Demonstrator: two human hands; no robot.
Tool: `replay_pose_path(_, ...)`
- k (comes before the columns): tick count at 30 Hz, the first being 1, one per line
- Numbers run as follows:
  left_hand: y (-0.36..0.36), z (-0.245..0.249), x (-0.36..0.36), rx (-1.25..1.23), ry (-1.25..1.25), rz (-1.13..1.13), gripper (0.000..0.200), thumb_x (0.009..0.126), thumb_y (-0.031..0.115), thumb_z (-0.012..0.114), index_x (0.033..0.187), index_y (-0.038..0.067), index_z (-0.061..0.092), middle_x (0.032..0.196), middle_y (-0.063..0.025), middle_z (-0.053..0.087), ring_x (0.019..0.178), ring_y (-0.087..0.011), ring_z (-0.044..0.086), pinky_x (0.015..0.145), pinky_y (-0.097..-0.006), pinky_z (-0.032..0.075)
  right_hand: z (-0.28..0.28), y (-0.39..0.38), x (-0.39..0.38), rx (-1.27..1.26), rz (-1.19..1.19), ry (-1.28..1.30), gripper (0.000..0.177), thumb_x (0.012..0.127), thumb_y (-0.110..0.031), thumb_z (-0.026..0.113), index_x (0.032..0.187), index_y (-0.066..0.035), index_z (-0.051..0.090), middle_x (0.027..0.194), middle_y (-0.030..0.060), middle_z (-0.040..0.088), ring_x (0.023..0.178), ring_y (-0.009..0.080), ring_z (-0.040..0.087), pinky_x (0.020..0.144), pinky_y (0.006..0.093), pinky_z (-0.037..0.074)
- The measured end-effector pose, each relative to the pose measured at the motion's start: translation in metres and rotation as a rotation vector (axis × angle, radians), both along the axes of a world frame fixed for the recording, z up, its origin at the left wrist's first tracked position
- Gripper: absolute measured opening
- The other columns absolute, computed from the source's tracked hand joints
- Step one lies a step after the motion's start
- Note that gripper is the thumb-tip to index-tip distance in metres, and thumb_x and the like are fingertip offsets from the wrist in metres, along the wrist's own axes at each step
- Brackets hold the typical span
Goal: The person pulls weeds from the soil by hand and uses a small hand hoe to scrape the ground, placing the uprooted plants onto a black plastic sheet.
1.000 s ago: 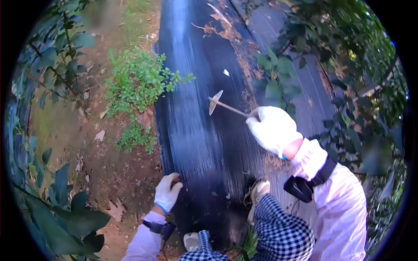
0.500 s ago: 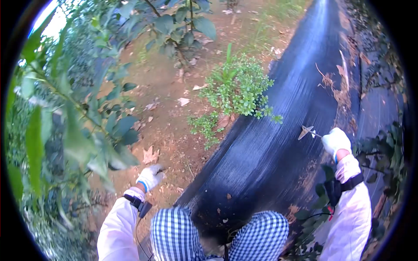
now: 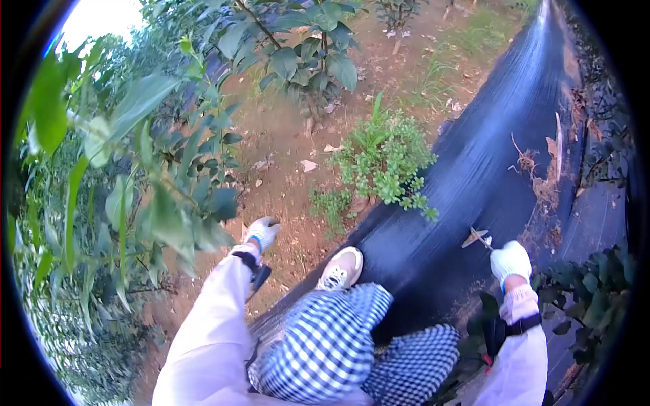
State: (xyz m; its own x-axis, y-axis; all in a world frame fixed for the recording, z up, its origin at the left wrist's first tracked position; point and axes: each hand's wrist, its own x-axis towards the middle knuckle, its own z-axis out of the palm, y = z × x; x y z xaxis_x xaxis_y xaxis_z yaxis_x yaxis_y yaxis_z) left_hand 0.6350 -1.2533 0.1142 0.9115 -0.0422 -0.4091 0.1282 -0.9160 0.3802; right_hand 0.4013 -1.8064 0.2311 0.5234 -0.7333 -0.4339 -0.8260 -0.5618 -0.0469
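My right hand [image 3: 511, 262], in a white knitted glove, is closed round the thin shaft of a small hand hoe. The hoe [image 3: 476, 237] has a pointed, dirt-marked metal head, held over the black plastic sheet [image 3: 406, 237]. Its grip is hidden in my fist. My left hand [image 3: 264, 232], gloved too, is over the bare soil at the left, fingers loosely bent with nothing visible in them. A leafy green weed clump [image 3: 386, 162] grows at the sheet's left edge, ahead of and between my hands, touched by neither.
My beige shoe [image 3: 340, 269] is on the sheet's left edge. Leafy branches [image 3: 156, 210] hang close on the left, and a small shrub [image 3: 315, 47] stands ahead. Dry roots and debris [image 3: 547, 183] line the sheet's right side. Dark foliage [image 3: 589, 284] is beside my right arm.
My left leg has come forward, bringing a shoe into view. My left hand has moved up and right in the view; my right hand with the hoe is lower and slightly left.
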Motion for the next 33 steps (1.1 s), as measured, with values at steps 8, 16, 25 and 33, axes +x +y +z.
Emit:
replay_pose_path(8,0.002,-0.152,0.123,0.014,-0.524,0.739,0.04,0.078,0.029,0.068,0.105,-0.001,0.066,0.1,-0.022,0.07,0.096,-0.0382,0.067,0.088,-0.0442,0.05,-0.005,0.009,0.006,-0.085,-0.021,-0.029,0.024,0.08,-0.021,0.065,0.09,-0.001,0.074,0.086,0.0216,0.069,0.082,0.0377,0.068,0.078,0.0429,0.053)
replay_pose_path(16,0.101,-0.19,0.229,0.118,-0.553,0.747,0.073,0.075,0.032,0.074,0.134,-0.004,0.05,0.118,-0.0302,0.062,0.102,-0.0441,0.063,0.093,-0.0448,0.048,-0.01,-0.021,0.006,0.11,-0.436,0.019,0.021,0.088,-0.009,0.063,0.105,0.003,0.065,0.092,0.0098,0.064,0.073,0.0166,0.059,0.065,0.0298,0.048)
replay_pose_path(25,0.218,-0.246,0.266,-0.151,-0.577,0.625,0.021,0.096,0.02,0.056,0.102,0.002,0.065,0.085,-0.0065,0.063,0.072,-0.0195,0.059,0.058,-0.0318,0.049,-0.008,-0.033,0.035,0.06,-0.5,0.106,0.019,0.088,-0.011,0.06,0.105,-0.001,0.061,0.084,0.0056,0.061,0.053,0.0108,0.048,0.043,0.0262,0.038)
replay_pose_path(33,0.186,-0.173,0.28,0.181,-0.406,0.356,0.032,0.084,0.023,0.067,0.109,0.004,0.067,0.092,-0.0139,0.069,0.082,-0.0242,0.061,0.078,-0.0371,0.047,-0.006,-0.033,0.048,0.069,-0.513,0.086,0.02,0.087,-0.01,0.06,0.104,-0.001,0.06,0.082,0.006,0.06,0.051,0.0113,0.049,0.043,0.0271,0.039)
